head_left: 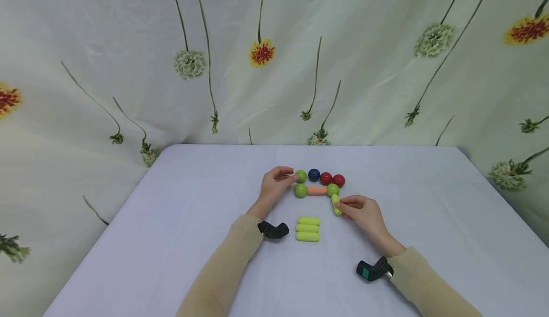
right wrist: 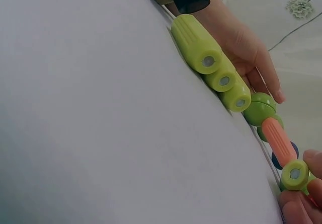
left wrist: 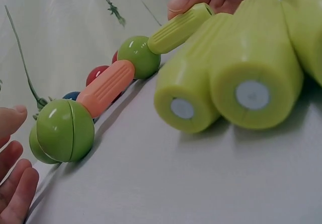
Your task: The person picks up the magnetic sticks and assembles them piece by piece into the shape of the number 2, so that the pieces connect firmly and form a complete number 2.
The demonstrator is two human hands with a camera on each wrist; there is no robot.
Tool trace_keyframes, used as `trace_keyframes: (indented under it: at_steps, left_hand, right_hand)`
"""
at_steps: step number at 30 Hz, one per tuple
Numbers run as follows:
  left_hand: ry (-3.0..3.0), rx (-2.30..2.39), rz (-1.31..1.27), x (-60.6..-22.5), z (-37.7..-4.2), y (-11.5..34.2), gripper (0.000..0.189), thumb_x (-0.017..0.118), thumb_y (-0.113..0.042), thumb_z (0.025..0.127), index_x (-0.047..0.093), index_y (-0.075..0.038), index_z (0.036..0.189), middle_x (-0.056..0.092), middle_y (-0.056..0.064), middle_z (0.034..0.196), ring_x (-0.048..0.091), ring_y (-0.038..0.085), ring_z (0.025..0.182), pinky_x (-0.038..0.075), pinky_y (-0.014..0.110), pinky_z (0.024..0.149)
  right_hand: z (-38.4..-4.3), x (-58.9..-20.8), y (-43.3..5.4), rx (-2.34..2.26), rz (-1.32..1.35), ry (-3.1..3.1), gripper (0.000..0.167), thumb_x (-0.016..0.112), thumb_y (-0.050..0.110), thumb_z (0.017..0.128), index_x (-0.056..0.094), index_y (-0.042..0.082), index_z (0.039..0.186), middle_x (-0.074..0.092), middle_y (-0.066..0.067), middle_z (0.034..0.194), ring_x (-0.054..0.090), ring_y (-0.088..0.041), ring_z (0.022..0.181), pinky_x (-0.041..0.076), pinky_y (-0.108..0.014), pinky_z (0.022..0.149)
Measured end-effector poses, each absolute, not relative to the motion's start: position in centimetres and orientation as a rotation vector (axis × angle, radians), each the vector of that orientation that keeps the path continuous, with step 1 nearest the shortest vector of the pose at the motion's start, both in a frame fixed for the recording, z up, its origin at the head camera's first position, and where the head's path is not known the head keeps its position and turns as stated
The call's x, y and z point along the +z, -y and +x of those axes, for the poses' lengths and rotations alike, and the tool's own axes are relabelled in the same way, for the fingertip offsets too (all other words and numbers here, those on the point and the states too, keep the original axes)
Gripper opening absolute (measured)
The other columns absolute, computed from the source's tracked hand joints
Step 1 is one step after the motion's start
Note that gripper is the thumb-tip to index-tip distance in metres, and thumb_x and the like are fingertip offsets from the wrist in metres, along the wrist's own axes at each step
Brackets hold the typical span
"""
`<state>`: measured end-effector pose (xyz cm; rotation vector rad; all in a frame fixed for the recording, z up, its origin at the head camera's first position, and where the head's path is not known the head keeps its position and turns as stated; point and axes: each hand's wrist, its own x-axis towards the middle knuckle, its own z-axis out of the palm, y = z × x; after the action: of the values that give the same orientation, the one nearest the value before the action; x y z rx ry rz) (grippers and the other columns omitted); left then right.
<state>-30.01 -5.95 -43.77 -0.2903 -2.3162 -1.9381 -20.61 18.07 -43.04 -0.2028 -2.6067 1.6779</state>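
My right hand (head_left: 362,214) pinches a yellow-green magnetic rod (head_left: 336,204) between thumb and fingers. The rod's far end meets a green ball (head_left: 332,190), which joins an orange rod (head_left: 317,191); a second green ball (head_left: 300,190) sits at that rod's left end. My left hand (head_left: 274,186) has its fingers loosely extended, fingertips right beside another green ball (head_left: 301,176) behind the first pair. In the left wrist view the left fingers (left wrist: 20,183) show a gap from the green balls (left wrist: 63,131), holding nothing.
Several spare yellow-green rods (head_left: 307,229) lie stacked side by side between the forearms, nearer me. A blue ball (head_left: 314,175) and two red balls (head_left: 332,179) stand in a row behind the orange rod. A flowered cloth (head_left: 274,93) hangs behind the white table (head_left: 193,240).
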Motion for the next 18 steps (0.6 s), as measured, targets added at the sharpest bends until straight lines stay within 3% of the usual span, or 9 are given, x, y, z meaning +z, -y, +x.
trace_keyframes:
  at_steps: [6, 18]
  left_hand:
    - [2.393, -1.946, -0.286, -43.9, -30.8, 5.9, 0.038, 0.075, -0.022, 0.081, 0.065, -0.005, 0.114, 0.063, 0.006, 0.111, 0.06, 0.018, 0.095, 0.052, 0.026, 0.076]
    - [2.578, -1.856, -0.311, -43.8, -32.0, 5.9, 0.041, 0.076, -0.026, 0.08, 0.065, -0.01, 0.117, 0.064, 0.003, 0.113, 0.06, 0.017, 0.094, 0.051, 0.026, 0.07]
  right_hand:
    - [-20.5, -43.0, -18.0, 1.701, -0.189, 2.582, 0.036, 0.074, 0.027, 0.082, 0.067, -0.002, 0.103, 0.069, -0.009, 0.088, 0.063, -0.012, 0.074, 0.051, -0.02, 0.063]
    - [-20.5, -43.1, -17.9, 1.707, -0.188, 2.58, 0.039, 0.075, 0.029, 0.081, 0.066, -0.002, 0.104, 0.068, -0.009, 0.089, 0.063, -0.012, 0.074, 0.052, -0.021, 0.064]
